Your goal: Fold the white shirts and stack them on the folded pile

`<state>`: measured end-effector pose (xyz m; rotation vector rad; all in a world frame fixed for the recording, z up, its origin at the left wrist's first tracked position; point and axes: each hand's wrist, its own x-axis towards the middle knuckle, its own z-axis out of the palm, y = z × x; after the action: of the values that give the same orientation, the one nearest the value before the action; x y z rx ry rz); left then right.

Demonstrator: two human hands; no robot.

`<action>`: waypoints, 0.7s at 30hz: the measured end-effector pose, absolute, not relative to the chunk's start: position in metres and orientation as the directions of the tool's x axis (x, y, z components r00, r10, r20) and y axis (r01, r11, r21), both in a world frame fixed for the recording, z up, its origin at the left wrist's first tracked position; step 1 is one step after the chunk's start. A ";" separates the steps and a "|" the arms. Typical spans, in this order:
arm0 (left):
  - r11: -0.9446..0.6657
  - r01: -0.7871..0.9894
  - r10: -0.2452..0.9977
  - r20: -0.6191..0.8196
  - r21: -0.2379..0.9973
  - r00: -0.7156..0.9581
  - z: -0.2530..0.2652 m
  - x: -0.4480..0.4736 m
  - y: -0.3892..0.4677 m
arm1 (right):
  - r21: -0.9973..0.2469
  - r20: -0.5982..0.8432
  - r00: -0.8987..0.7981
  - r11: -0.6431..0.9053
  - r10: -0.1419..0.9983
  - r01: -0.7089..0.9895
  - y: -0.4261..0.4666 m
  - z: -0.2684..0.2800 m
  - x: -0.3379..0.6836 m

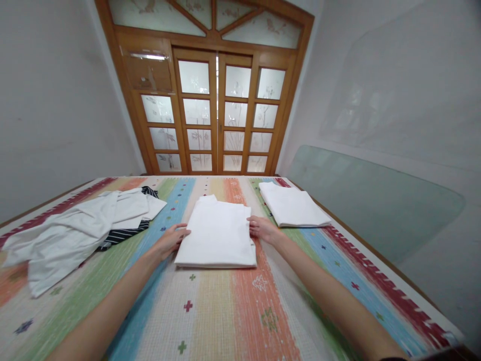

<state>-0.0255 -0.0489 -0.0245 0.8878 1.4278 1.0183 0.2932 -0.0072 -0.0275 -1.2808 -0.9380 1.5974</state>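
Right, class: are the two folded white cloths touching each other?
Apart: the head view shows a strip of striped cover between the middle cloth and the right cloth.

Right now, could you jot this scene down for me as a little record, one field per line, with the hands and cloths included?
Left hand: the left hand is at the left edge of the middle folded white cloth
Right hand: the right hand has its fingers at that cloth's right edge
To the right: another folded white cloth, lying apart
To the left: a loose, rumpled white cloth, partly over a black-and-white striped cloth
Surface: multicoloured striped cover
Background: wooden doors with glass panes
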 end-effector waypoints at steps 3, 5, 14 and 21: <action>0.330 -0.037 0.937 -0.333 0.943 -0.106 -0.029 -0.021 -0.043 | -0.872 -0.430 -0.112 -0.444 0.896 -0.207 0.001 -0.023 0.286; 0.340 -0.069 0.932 -0.346 0.938 -0.109 -0.030 -0.019 -0.040 | -0.869 -0.460 -0.117 -0.473 0.880 -0.145 0.005 -0.024 0.280; 0.384 -0.147 0.921 -0.366 0.911 0.136 -0.030 -0.017 -0.039 | -0.976 -0.180 -0.250 -0.203 0.951 -0.072 0.006 -0.035 0.267; 0.373 -0.153 0.919 -0.341 0.915 0.200 -0.031 -0.003 -0.042 | -0.952 -0.242 -0.369 -0.294 0.897 -0.089 -0.007 -0.037 0.286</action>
<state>-0.0033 -0.0421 -0.0312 0.8819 1.1038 0.9038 0.2857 -0.0068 -0.0372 -1.1049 -1.2125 1.7515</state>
